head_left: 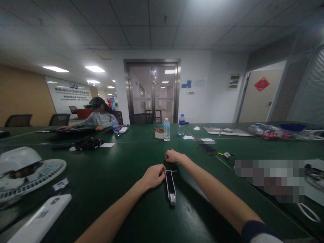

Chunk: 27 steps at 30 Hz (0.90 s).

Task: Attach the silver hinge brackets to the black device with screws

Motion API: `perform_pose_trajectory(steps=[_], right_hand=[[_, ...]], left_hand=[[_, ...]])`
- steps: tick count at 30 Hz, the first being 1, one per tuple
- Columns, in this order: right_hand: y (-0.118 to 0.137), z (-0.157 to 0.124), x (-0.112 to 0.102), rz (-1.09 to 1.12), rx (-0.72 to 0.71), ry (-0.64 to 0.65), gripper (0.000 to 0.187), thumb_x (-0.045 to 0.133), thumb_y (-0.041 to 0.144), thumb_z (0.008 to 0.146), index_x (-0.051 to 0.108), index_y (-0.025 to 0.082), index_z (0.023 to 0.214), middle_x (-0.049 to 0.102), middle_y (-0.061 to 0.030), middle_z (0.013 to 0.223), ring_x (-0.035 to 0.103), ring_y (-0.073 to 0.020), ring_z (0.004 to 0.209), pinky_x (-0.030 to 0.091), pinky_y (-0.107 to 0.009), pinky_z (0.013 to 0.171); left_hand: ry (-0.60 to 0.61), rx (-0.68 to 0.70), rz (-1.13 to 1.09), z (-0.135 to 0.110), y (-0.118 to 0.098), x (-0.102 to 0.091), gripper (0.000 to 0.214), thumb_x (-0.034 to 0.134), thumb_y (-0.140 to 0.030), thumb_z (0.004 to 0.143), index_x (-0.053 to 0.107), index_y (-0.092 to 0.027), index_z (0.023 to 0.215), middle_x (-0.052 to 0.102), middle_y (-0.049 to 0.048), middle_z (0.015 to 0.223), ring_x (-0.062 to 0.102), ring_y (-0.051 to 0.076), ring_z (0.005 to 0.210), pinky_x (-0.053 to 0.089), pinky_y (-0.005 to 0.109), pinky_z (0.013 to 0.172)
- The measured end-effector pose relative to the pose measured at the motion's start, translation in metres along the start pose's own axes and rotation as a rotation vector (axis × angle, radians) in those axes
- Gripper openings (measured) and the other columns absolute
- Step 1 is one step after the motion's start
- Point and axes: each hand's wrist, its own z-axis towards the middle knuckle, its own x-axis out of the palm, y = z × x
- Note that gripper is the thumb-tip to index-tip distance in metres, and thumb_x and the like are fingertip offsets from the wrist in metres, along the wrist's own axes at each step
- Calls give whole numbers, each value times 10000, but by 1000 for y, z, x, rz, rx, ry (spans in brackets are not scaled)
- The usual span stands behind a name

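On the green bench (106, 175), a slim black-and-white device (170, 185) lies with its long axis running away from the person. The left hand (153, 175) curls its fingers against the device's far end, nearest it. The right hand (173, 156), loosely closed, rests just beyond; whether it holds anything is hidden.

Little here can truly be read. The far wall board (71, 94) carries a blue logo above rows of characters, too small to make out. A red diamond-shaped sign (261, 84) hangs on the door at right, its mark unclear. The two water bottles (166, 129) wear blue labels with no legible wording. A white tag (60, 184) on the worktop (121, 168) shows dark marks, unreadable.
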Motion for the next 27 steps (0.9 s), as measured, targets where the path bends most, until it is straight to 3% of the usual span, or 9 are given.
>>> perform_pose_trajectory(steps=[5,9,15,19,23,27], right_hand=[[5,-17,-3,18,-48,-75,169,587,169,738,714,169,850,705,-84,874,644,-185,822,451,-217,684],[15,-41,-4,74,-112,-159,207,510,225,815,683,164,912,695,-58,896,625,-156,807,431,-211,685],[24,-58,3,493,-193,-187,188,551,263,782,684,135,817,653,-17,737,557,-109,648,394,-193,575],[24,-64,6,758,-157,-166,197,607,281,736,686,112,802,624,-13,678,504,-91,578,372,-188,523],[24,-72,7,887,-143,-166,206,645,294,700,676,104,772,613,-10,641,489,-86,545,363,-193,502],[26,-78,7,969,-165,-150,246,661,345,698,653,114,784,600,0,606,493,-91,527,369,-201,498]], left_hand=[[-47,-1,-23,0,2,-1,147,491,-243,829,597,-180,909,605,31,844,570,173,734,446,272,662],[-154,-38,-55,3,8,1,154,483,-236,842,585,-162,931,594,35,852,556,163,723,446,273,673],[-293,-55,-229,6,15,5,155,548,-310,844,574,-176,918,617,11,841,560,145,684,450,253,630],[-292,-33,-242,6,11,2,127,568,-300,843,597,-181,877,638,9,829,577,147,693,462,257,656],[-262,-5,-237,6,7,-3,136,587,-299,820,632,-172,842,646,15,793,581,155,697,459,254,644],[-211,-7,-414,5,5,-8,180,612,-322,771,629,-148,810,635,10,715,569,135,622,447,228,585]])
